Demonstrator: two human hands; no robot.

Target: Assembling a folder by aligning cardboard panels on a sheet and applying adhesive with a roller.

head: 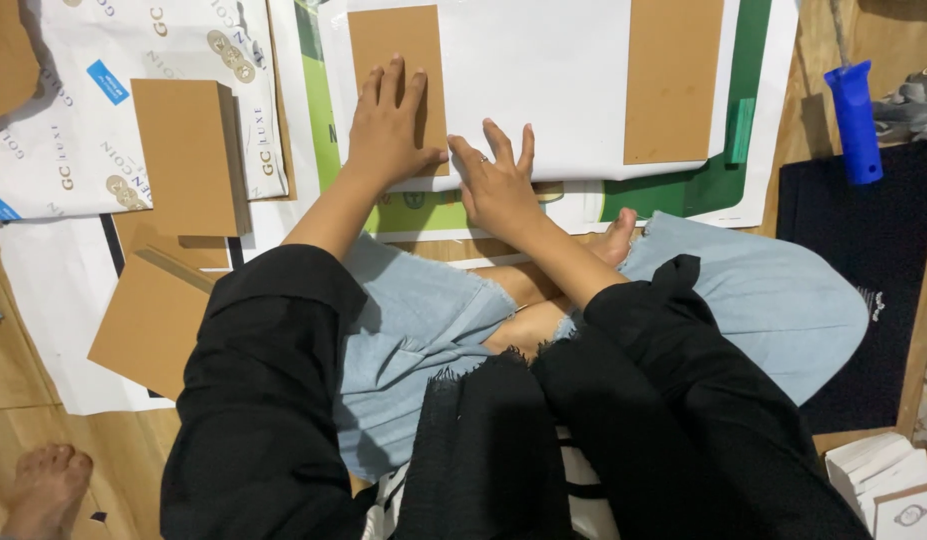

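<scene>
While the left hand (386, 130) lies flat with its fingers spread wide on a small brown card (395, 60), the right hand (496, 185) presses open and flat on the white sheet (533, 80) just beside it, and neither hand grips anything. The card sits on the sheet's left end and a bigger brown card (671, 80) already lies on its right end, so two pieces look placed. A stack of brown cards (188, 155) and more loose ones (148, 320) wait on the floor (23, 400) to the left, so much work seems left.
</scene>
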